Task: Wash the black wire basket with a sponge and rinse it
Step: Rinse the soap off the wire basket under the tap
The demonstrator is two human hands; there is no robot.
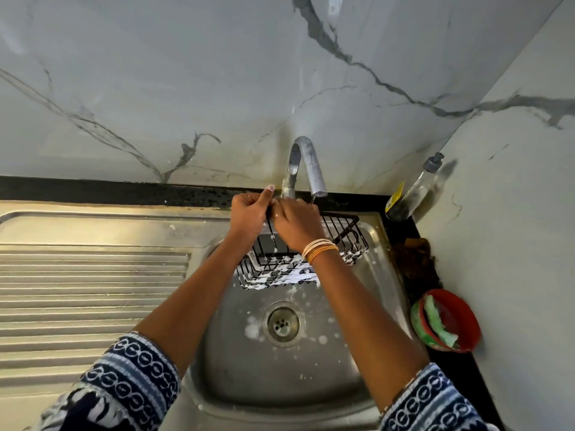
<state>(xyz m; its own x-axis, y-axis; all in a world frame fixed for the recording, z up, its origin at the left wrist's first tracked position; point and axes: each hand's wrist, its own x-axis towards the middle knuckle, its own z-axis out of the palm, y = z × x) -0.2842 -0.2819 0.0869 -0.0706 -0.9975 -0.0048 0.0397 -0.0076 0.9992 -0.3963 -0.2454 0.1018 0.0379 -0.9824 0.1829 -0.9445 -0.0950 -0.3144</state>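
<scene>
From the head camera, one black wire basket [311, 262] hangs over the far half of a stainless steel sink [311, 377], just below the tap [306, 164]. The basket is a rectangular grid of thin rods, its near side coated in white foam. The left hand [249, 217] is closed on the basket's far rim, thumb raised beside the tap's base. The right hand [297, 223] lies over the same rim, touching the left hand; whether its fingers clasp the wire cannot be told. A stack of thin gold and orange bangles [319, 248] circles the right wrist. Both sleeves are patterned in dark blue and white.

The tap is a single curved, dull metal spout, with a thin trickle at its mouth. Left of the tap, the sink's ribbed draining board [93, 300] has parallel grooves. Nearer than the tap, a round perforated drain [283, 325] sits among foam flecks. Right of the tap, one clear pump bottle [413, 194] leans in the corner, and nearer along that ledge one round red bowl [451, 321] holds a green sponge [438, 321]. The walls are glossy grey-veined marble.
</scene>
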